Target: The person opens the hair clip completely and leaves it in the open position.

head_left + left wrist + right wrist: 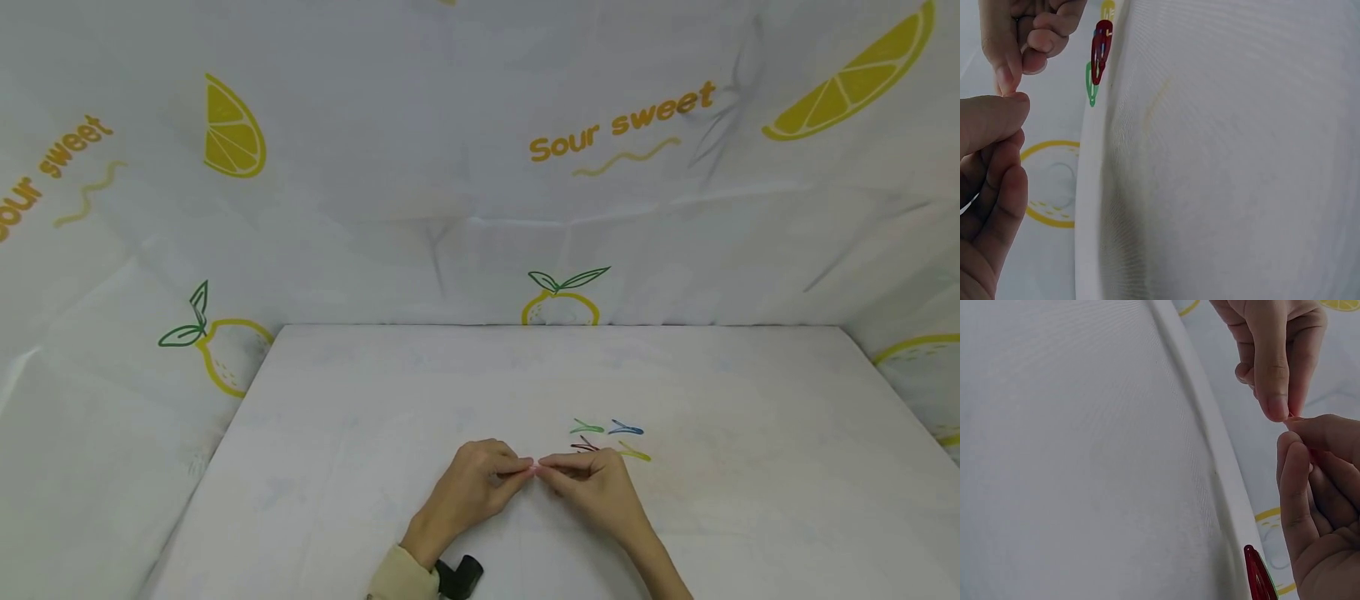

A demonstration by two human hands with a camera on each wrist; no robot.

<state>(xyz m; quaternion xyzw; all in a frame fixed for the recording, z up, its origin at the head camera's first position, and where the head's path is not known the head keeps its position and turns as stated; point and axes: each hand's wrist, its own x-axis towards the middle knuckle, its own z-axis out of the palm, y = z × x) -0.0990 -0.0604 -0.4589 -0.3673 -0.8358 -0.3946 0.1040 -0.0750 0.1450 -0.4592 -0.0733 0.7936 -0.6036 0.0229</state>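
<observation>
Above the white table, the fingertips of my left hand [480,479] and right hand [600,492] meet, thumbs against index fingers. Between them they pinch a small pink piece [535,469]; the fingers cover nearly all of it, so its kind cannot be told. Just beyond my right hand lie open snap hair clips: a green hair clip [587,427], a blue hair clip [626,427], a yellow hair clip [635,452] and a dark red hair clip [584,444], the last partly hidden by the hand. The left wrist view shows the dark red hair clip [1102,47] close up.
A black cylindrical device [461,577] sits at my left wrist by the cream sleeve [405,573]. White sheeting [360,167] with lemon prints rises behind the table [337,400] and at both sides.
</observation>
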